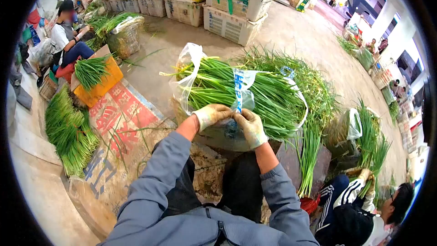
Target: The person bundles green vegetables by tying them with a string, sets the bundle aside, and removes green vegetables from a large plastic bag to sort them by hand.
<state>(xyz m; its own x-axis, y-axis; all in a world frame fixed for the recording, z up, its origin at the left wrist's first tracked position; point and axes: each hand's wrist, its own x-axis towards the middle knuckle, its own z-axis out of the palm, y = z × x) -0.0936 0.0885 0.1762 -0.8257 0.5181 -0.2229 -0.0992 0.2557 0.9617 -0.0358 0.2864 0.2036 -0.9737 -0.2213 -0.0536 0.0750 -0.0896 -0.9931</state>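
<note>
In front of me a big bundle of long green chives [268,95] lies in a clear plastic bag [187,92]. A white strip of the bag with blue print [238,86] crosses over the bundle. My left hand [212,115], in a pale stained glove, pinches the plastic at the strip's lower end. My right hand [251,128], gloved likewise, pinches the same spot from the other side, so the fingertips of both hands nearly meet. Exactly how the plastic runs between the fingers is hidden.
Loose chives [314,86] spread over the ground to the right. More chives [68,132] lie piled at left. Stacked crates [234,23] stand at the back. A seated person [68,41] is at far left, another person [355,218] at lower right, beside a filled bag [339,132].
</note>
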